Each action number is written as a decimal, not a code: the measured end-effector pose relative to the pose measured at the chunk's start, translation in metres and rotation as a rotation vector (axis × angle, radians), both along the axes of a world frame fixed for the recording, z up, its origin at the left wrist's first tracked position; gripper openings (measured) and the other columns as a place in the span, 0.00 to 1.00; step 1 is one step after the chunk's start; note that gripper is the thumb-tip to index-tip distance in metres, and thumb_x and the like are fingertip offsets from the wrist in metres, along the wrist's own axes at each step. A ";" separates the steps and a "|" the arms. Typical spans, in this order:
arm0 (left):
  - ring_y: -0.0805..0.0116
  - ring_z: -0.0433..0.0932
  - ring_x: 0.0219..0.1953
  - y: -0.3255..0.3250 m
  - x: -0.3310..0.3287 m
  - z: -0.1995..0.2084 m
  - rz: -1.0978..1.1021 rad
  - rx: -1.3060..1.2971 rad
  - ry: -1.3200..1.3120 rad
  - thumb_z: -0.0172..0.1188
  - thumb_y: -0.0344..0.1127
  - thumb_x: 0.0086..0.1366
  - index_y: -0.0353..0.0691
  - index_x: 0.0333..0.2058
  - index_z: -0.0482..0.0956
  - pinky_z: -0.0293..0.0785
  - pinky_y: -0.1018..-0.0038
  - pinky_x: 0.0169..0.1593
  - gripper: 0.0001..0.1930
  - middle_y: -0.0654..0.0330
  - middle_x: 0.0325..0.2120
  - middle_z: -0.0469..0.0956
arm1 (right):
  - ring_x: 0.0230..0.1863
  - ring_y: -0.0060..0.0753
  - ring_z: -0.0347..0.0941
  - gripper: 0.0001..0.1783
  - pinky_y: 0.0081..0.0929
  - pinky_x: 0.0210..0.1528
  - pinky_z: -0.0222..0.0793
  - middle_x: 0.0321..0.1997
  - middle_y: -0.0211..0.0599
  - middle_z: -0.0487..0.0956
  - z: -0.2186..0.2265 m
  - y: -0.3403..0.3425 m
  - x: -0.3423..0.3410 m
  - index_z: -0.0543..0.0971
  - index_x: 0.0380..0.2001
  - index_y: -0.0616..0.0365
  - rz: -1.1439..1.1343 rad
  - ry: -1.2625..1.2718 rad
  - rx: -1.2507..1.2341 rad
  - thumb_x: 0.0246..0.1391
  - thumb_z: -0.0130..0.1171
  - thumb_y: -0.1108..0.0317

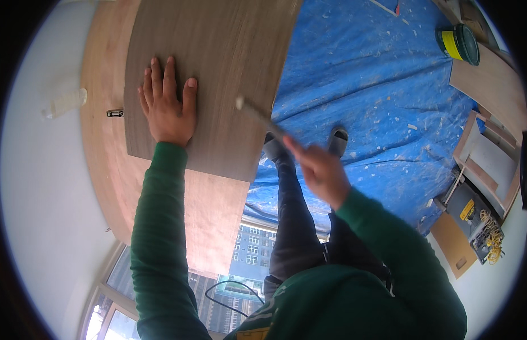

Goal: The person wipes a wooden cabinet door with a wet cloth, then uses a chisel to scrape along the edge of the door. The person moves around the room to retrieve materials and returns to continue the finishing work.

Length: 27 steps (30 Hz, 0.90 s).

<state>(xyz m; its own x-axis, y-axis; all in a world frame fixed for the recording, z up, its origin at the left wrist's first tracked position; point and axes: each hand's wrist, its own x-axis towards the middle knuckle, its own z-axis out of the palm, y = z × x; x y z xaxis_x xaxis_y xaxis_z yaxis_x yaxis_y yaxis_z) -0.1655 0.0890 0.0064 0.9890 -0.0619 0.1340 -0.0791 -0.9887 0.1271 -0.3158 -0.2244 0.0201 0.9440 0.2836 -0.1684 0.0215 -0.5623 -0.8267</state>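
Observation:
My left hand (pixel 170 113) lies flat with fingers spread on a brown wood-grain panel (pixel 223 51). That panel rests over a larger, paler plywood sheet (pixel 201 209). My right hand (pixel 323 173) is closed around one end of a slim greyish rod-like tool (pixel 260 119), blurred by motion. Its pale tip points up and left, over the panel's right part; whether it touches the surface I cannot tell. Beside the panel's left edge is a small metal hinge (pixel 115 113).
A creased blue sheet (pixel 365 73), flecked with debris, covers the floor. At the right are a dark bucket (pixel 459 44), a wooden frame (pixel 490 153) and a grey case with coiled yellow cord (pixel 493 243). A window (pixel 249 249) lies below the plywood. My feet stand beside the panel.

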 end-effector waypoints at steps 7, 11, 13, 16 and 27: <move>0.49 0.52 0.77 -0.001 0.003 -0.002 -0.011 -0.017 -0.008 0.48 0.58 0.74 0.48 0.72 0.66 0.40 0.49 0.78 0.33 0.50 0.74 0.59 | 0.24 0.31 0.71 0.30 0.28 0.33 0.72 0.23 0.38 0.71 -0.017 0.007 0.101 0.73 0.70 0.45 -0.150 -0.084 0.083 0.66 0.57 0.77; 0.47 0.53 0.77 -0.001 0.001 0.003 -0.004 -0.006 0.000 0.47 0.57 0.75 0.47 0.72 0.66 0.41 0.48 0.78 0.33 0.49 0.74 0.59 | 0.26 0.32 0.72 0.31 0.30 0.37 0.74 0.24 0.39 0.72 -0.015 0.005 0.050 0.72 0.70 0.41 -0.051 -0.046 0.057 0.67 0.57 0.76; 0.46 0.53 0.77 0.000 0.000 0.003 -0.010 -0.002 -0.003 0.47 0.56 0.75 0.47 0.72 0.66 0.42 0.48 0.77 0.32 0.48 0.74 0.59 | 0.27 0.33 0.73 0.32 0.34 0.39 0.75 0.24 0.38 0.71 0.004 0.003 -0.003 0.72 0.71 0.39 0.013 0.109 0.060 0.66 0.58 0.76; 0.46 0.53 0.77 0.000 0.000 0.005 -0.013 0.003 -0.007 0.47 0.56 0.75 0.46 0.72 0.66 0.42 0.48 0.77 0.32 0.48 0.74 0.59 | 0.33 0.41 0.80 0.30 0.40 0.42 0.78 0.34 0.42 0.82 -0.014 -0.008 0.029 0.73 0.70 0.40 -0.009 0.062 -0.021 0.66 0.57 0.72; 0.48 0.54 0.77 0.003 -0.002 0.005 -0.091 -0.001 0.002 0.48 0.58 0.74 0.45 0.72 0.65 0.40 0.46 0.78 0.34 0.49 0.73 0.61 | 0.27 0.22 0.76 0.29 0.21 0.30 0.72 0.35 0.35 0.83 0.041 -0.043 0.160 0.67 0.73 0.55 -0.482 0.250 0.386 0.72 0.53 0.63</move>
<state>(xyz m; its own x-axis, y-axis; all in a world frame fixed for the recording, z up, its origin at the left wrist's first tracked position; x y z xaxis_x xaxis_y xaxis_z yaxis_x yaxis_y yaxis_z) -0.1677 0.0917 0.0118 0.9796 -0.1517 0.1319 -0.1686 -0.9773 0.1280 -0.1561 -0.2675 0.0610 0.9261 -0.0767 -0.3694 -0.3764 -0.1239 -0.9181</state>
